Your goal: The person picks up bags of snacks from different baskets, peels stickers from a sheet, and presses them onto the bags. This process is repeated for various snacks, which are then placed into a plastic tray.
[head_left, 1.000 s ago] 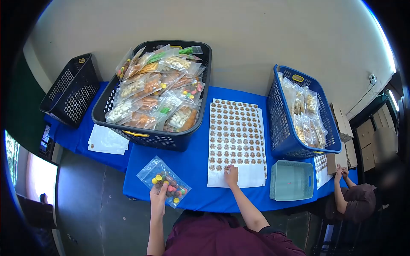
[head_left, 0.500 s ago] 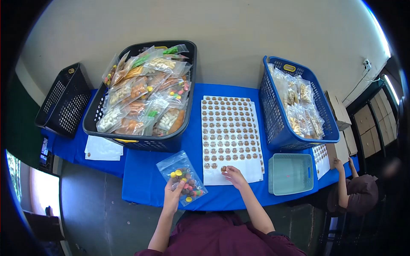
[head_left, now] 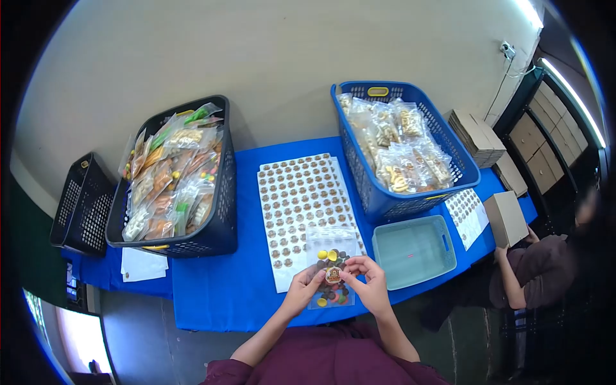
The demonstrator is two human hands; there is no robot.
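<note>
Between my hands is a clear zip bag (head_left: 332, 239) of round, mostly brown, yellow and pink candies, upright above the table's front edge. My left hand (head_left: 304, 289) grips the bag's left side, thumb near the middle. A round brown sticker (head_left: 333, 276) lies against the bag's front. My right hand (head_left: 367, 282) has its thumb and fingers closed at the sticker's right edge, touching the bag; whether they still pinch the sticker is hard to see. Behind the bag lie sheets of round stickers (head_left: 298, 212), partly hidden by it.
A dark basket (head_left: 226, 212) of filled bags stands left, a blue basket (head_left: 366, 199) of bags right. A pale green tray (head_left: 414, 247) sits near the front edge. Beyond it a co-worker (head_left: 536, 269) handles a cardboard box (head_left: 510, 218). Another dark basket (head_left: 83, 205) is far left.
The bag has come upright in front of me. My right hand has carried the sticker from the sheets onto the bag's front. The view has turned right; the co-worker now has a box.
</note>
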